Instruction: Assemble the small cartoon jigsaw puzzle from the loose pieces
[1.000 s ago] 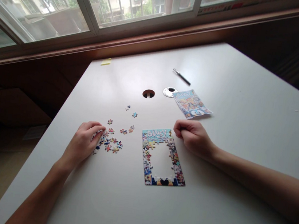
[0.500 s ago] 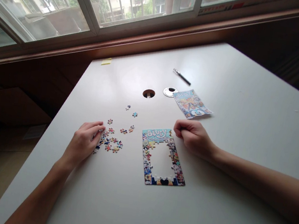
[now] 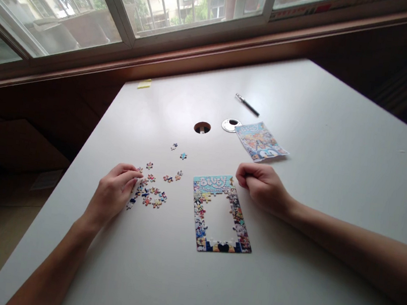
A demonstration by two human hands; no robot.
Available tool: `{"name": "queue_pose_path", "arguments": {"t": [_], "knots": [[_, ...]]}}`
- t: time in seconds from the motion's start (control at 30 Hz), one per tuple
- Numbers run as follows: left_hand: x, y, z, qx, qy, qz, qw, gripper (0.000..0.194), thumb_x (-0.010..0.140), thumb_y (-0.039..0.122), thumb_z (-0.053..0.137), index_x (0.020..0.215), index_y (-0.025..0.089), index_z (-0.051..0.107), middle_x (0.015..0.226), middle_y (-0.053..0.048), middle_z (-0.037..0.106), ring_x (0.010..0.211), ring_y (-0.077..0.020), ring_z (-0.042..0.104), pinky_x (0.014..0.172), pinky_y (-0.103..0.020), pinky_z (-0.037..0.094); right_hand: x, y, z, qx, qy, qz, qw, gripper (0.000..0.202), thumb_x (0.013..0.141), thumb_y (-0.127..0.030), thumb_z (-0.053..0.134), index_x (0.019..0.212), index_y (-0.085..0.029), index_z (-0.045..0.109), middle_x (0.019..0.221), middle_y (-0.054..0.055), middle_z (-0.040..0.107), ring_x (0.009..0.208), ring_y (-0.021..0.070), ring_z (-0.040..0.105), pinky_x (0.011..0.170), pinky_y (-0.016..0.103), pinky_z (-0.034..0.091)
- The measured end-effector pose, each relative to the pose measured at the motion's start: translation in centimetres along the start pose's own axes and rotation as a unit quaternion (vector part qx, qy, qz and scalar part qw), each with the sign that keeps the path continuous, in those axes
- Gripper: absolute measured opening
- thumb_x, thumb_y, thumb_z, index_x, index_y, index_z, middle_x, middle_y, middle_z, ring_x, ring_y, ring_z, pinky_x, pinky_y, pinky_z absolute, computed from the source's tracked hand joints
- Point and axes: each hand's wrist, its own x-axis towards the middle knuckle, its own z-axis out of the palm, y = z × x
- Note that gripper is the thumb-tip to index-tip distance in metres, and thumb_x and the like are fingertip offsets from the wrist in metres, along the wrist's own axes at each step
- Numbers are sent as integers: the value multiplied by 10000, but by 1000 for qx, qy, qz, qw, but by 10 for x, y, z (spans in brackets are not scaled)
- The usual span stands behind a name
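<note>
A puzzle frame (image 3: 200,232) with a filled border and a bare middle lies flat on the white table (image 3: 157,276). Left of it is a loose cluster of several small puzzle pieces (image 3: 154,198). My left hand (image 3: 114,191) rests at the cluster's left edge, thumb and fingers bent close together; whatever may be between the fingertips is too small to make out. My right hand (image 3: 261,186) is curled into a fist on the table, just off the frame's upper right corner, and what it may hold is hidden.
A creased picture sheet (image 3: 261,141) lies beyond my right hand, partly over a silver ring (image 3: 231,125). Further back is a black pen (image 3: 247,105). A round hole (image 3: 202,128) opens in the table, and a yellow note (image 3: 144,83) sticks near the back left corner.
My left hand has shifted slightly left, and a piece by its fingertips now shows more. My right hand has stayed in place.
</note>
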Motion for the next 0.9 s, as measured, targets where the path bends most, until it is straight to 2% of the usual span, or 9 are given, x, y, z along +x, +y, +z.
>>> {"name": "queue_pose_path", "arguments": {"t": [0.47,0.6,0.73,0.9], "knots": [[-1,4,-1,-26,5,-25,999,177,892,221,548,912,215,724,1108,-68,582,955,-189,648,851,-331,564,0,1,0,0,-1,1,1000,158,600,-93,355,552,-195,465,530,-24,440,543,113,388,541,281,283],[-1,5,-2,-50,8,-32,998,168,882,242,562,913,211,724,1112,-67,612,925,-180,655,780,-302,581,0,1,0,-2,-3,0,1000,159,600,-94,353,555,-195,467,534,-25,438,547,113,389,540,281,281],[0,6,-2,-75,12,-26,997,145,889,226,566,892,202,710,1034,-51,670,908,-175,654,808,-306,572,0,2,1,-1,-3,-1,1000,163,604,-91,353,559,-195,471,536,-26,442,548,114,391,544,280,286],[0,8,-1,-94,57,-43,993,207,915,254,567,1061,215,709,1042,-46,686,900,-169,661,810,-314,590,0,1,0,-3,-4,3,1000,158,599,-89,361,553,-194,470,533,-25,445,547,115,393,548,281,286]]}}
